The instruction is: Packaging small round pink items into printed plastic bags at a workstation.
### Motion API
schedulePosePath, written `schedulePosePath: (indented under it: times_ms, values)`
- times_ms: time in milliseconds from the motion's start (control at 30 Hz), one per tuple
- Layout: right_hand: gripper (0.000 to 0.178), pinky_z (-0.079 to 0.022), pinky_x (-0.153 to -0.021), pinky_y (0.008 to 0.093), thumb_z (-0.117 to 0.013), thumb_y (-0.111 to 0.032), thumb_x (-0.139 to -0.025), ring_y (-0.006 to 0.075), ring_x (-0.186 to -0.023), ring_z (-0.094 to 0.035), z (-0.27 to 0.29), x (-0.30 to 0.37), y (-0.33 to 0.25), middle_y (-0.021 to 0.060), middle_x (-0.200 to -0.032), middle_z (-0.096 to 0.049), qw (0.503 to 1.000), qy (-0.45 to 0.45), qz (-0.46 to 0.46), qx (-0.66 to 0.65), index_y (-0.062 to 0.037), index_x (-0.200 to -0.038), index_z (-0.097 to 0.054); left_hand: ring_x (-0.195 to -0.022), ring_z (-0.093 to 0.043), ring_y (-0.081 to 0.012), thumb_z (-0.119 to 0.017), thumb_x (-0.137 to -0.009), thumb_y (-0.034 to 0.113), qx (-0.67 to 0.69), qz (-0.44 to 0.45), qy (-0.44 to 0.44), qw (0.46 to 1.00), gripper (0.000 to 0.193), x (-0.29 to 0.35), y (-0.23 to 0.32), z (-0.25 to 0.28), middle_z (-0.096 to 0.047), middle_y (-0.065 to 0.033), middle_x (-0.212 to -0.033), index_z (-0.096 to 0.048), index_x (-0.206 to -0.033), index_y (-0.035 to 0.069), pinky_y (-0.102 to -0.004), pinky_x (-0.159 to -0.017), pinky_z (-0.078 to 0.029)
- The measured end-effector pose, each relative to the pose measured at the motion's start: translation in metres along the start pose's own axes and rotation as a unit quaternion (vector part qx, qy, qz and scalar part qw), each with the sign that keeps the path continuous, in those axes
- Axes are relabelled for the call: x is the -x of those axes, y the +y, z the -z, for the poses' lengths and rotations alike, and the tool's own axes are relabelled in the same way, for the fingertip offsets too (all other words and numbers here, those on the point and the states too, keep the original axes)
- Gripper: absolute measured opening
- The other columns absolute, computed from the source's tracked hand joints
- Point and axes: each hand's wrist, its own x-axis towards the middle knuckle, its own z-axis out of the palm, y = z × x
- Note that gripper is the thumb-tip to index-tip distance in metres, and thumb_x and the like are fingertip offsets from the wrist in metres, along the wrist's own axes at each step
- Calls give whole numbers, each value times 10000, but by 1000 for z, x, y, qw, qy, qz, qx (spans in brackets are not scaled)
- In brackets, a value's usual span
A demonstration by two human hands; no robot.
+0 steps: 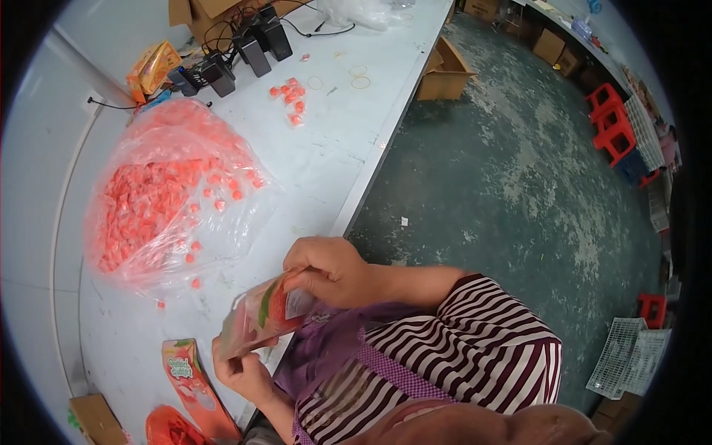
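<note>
A printed plastic pouch, partly clear with a red fruit and green leaf picture, is held between my two hands just past the table's edge. With its fingers closed, my right hand grips the upper end. My left hand pinches the lower corner. Whether anything is inside the pouch I cannot tell. On the table near my left hand lies a flat pink printed pouch. Farther off, a large clear plastic bag lies spread out, with many small red-orange wrapped pieces in it.
A few loose wrapped pieces lie on the white table beside rubber bands. Black power adapters with tangled cables stand at the back. A red plastic bag sits near the front. On the floor are a cardboard box and red stools.
</note>
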Motion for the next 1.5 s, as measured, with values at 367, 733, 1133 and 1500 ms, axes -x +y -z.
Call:
schedulePosePath:
  times_ms: [367, 733, 1133, 1500]
  values:
    - [79, -451, -601, 300, -615, -39, -810, 234, -698, -567, -6, 4, 3, 89, -792, -570, 997, -5, 79, -16, -20, -821, -538, -701, -464, -166, -658, -731, 71, -86, -61, -79, 991, 132, -10, 7, 2, -506, -53, -735, -586, -774, -31, -259, -616, -389]
    - [223, -454, -686, 328, -682, -175, -755, 245, -805, -543, -2, -29, -6, 67, -844, -583, 954, -286, 85, 3, -35, -900, -587, -618, -448, -212, -680, -652, -7, -238, -212, -103, 942, 171, -7, 34, 18, -482, -57, -662, -630, -813, 22, -318, -569, -369]
    - [118, -422, -670, 335, -627, -87, -744, 234, -764, -501, -23, -22, -3, 70, -788, -522, 956, -222, 170, 86, -48, -815, -540, -649, -458, -188, -704, -610, -23, -164, -1, -77, 983, 203, 1, 30, 17, -491, -59, -679, -646, -804, -10, -277, -573, -366]
    - [122, -363, -719, 304, -613, -174, -738, 183, -728, -487, -4, -37, -25, 6, -714, -478, 902, -312, 200, 223, -95, -758, -523, -639, -464, -227, -682, -535, -58, -256, -201, -125, 937, 257, -10, 34, -3, -485, -49, -662, -650, -771, 37, -317, -575, -390]
